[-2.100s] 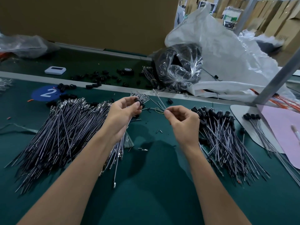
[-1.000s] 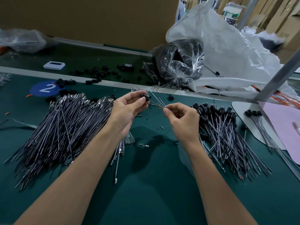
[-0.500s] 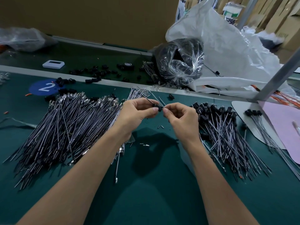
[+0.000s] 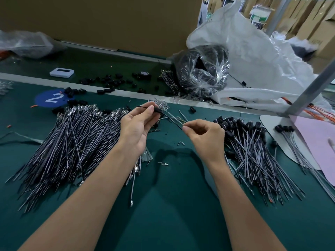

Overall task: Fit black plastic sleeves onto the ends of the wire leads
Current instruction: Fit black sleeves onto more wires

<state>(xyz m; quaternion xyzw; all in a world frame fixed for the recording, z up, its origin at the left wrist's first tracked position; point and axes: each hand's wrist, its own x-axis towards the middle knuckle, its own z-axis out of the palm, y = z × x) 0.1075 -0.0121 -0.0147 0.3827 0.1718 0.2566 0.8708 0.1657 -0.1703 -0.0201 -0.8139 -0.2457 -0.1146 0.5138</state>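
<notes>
My left hand [image 4: 138, 125] pinches a small black plastic sleeve [image 4: 157, 110] between thumb and fingertips above the green mat. A thin wire lead [image 4: 172, 119] runs through the sleeve, and its tip pokes out to the left of my thumb. My right hand [image 4: 205, 135] pinches that lead at its lower right end, a short way from the sleeve. A big heap of bare wire leads [image 4: 72, 140] lies left of my left arm. Leads with black sleeves fitted [image 4: 252, 142] are piled right of my right hand.
Loose black sleeves [image 4: 108, 81] are scattered along the far strip near a white device [image 4: 62, 72]. A clear bag of black parts [image 4: 201, 69] and a large white sack [image 4: 253, 57] stand behind. A pink sheet [image 4: 319, 142] and a metal post [image 4: 308, 89] are at right.
My hands, close together half a second ago, have drawn apart. The lead now runs through the sleeve, with its tip showing beyond my left thumb.
</notes>
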